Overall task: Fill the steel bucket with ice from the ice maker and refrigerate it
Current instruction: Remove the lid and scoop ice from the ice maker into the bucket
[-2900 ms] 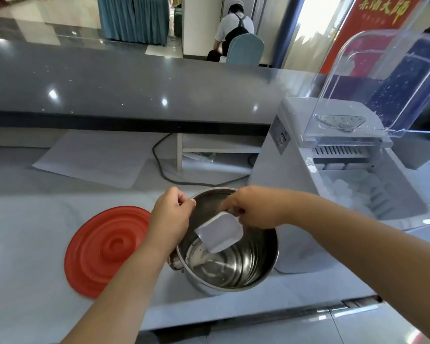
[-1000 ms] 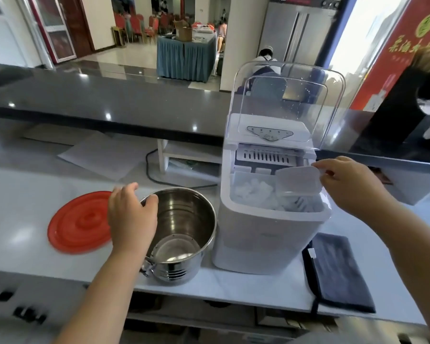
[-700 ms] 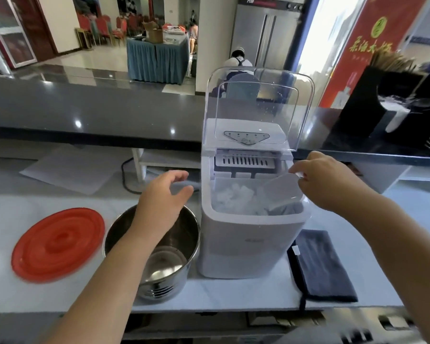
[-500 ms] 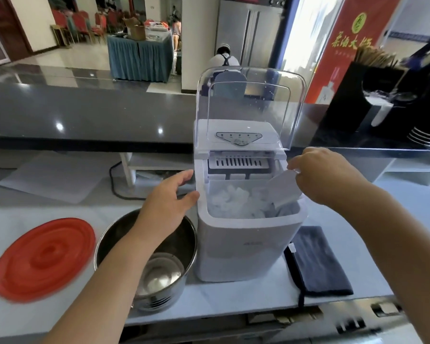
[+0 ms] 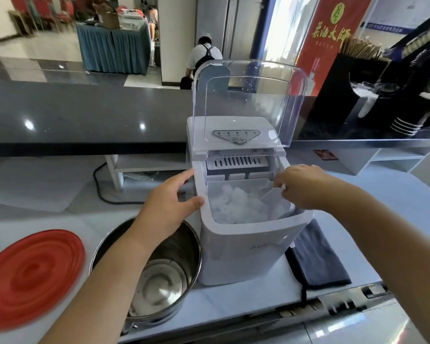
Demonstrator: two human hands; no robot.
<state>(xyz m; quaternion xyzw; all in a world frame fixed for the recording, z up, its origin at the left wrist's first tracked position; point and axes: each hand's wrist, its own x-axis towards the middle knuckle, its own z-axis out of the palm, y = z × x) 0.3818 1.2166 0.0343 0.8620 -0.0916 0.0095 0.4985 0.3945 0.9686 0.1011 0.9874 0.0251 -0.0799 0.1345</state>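
Observation:
The white ice maker (image 5: 243, 247) stands on the counter with its clear lid (image 5: 248, 103) raised. Ice cubes (image 5: 233, 204) fill its basket. My right hand (image 5: 305, 189) is shut on a white plastic scoop (image 5: 271, 199), whose blade dips into the ice at the basket's right side. My left hand (image 5: 169, 202) rests spread against the machine's left wall, thumb on the rim. The steel bucket (image 5: 164, 276) stands just left of the machine, under my left forearm, with a little ice at its bottom.
A red round lid (image 5: 30, 276) lies flat left of the bucket. A dark cloth (image 5: 315, 259) lies right of the machine. A black power cord (image 5: 99, 189) runs behind. A raised dark counter (image 5: 85, 112) crosses the back; a person sits beyond it.
My left hand left the bucket's rim and moved right onto the ice maker's side. My right hand carried the scoop from the bucket to the machine and lowered it into the ice.

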